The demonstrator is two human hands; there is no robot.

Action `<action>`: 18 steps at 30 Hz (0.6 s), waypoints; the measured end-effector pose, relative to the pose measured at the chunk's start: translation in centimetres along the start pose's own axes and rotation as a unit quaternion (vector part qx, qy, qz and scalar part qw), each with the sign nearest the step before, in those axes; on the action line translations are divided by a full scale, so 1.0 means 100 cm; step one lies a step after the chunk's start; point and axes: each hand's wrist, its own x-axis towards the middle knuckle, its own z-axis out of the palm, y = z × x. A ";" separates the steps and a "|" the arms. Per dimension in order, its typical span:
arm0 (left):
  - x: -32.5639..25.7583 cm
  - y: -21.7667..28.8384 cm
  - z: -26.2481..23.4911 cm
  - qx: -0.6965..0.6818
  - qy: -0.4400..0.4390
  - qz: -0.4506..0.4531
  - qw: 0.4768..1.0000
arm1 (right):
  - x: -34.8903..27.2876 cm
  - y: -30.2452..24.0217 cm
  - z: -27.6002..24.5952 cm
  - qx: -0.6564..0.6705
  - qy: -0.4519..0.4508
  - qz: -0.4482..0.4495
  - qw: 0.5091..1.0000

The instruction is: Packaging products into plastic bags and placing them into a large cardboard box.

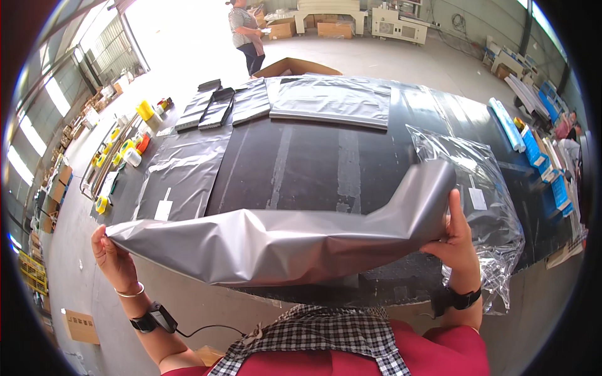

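Note:
A silver-grey plastic sheet stretches between my two hands, held up over the near edge of the dark table. My left hand pinches its narrow left corner. At the other end, my right hand grips the sheet, with its thumb in front and a finger raised; the sheet's right end folds upward there. Creases run along the sheet's middle. Beneath and beyond my right hand lies a clear plastic bag with a white label, hanging partly over the table's edge.
Stacked grey folded sheets lie at the table's far side; another grey sheet with a white tag is at left. Tape rolls line the left edge. Blue boxes and a blue roll stand right. A person stands beyond an open carton.

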 end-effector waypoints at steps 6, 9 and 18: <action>-0.055 0.099 -0.012 0.062 0.186 0.094 0.976 | -0.083 -0.078 -0.039 -0.084 0.093 -0.127 0.984; -0.074 0.142 0.024 0.111 0.145 0.217 0.959 | -0.091 -0.133 -0.036 -0.072 0.227 -0.103 0.966; 0.026 -0.003 0.149 0.354 0.037 0.068 0.932 | 0.076 -0.026 -0.078 -0.265 0.124 -0.009 0.956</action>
